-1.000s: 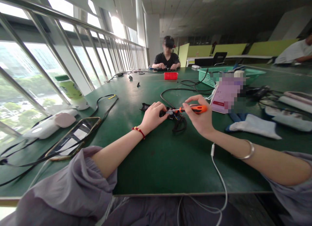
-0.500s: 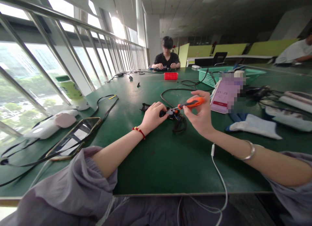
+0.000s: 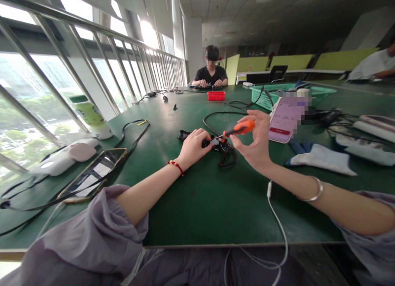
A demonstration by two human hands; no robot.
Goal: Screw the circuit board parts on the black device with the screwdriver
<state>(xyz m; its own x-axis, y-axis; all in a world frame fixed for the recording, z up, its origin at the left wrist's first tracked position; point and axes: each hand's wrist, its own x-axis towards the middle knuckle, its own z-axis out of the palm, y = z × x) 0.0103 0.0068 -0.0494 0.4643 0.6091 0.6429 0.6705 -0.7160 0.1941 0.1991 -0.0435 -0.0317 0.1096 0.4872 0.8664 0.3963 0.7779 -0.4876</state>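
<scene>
The right hand pinches the orange plastic handle of a small screwdriver between thumb and fingertips; the remaining fingers are spread loosely, not wrapped around the handle. This light fingertip hold suits turning a thin tool about its own axis. The thin metal shaft slopes down and toward the left hand, and its tip meets the small black electronic part with attached dark wiring. Whether the tip is seated in a screw is too small to tell.

The left hand is closed over the near end of that part, fingers curled on top and thumb at the side, pressing it against the green table surface. The grip appears to keep the part from shifting under the tool. The part lies directly between the two hands; its wires coil in a loose loop just below the right thumb.

Outward from the fingers:
- A black cable curves away beyond the part toward the far side of the table.
- A phone with a pink screen leans just beyond the right hand.
- A white cloth glove lies to the right of the right wrist.
- A white earphone cord runs under the right forearm toward the table edge.
- A phone in a clear case lies well to the left of the left forearm.
- A red plastic tray and a teal mesh basket stand farther off; another person sits at the far end.
</scene>
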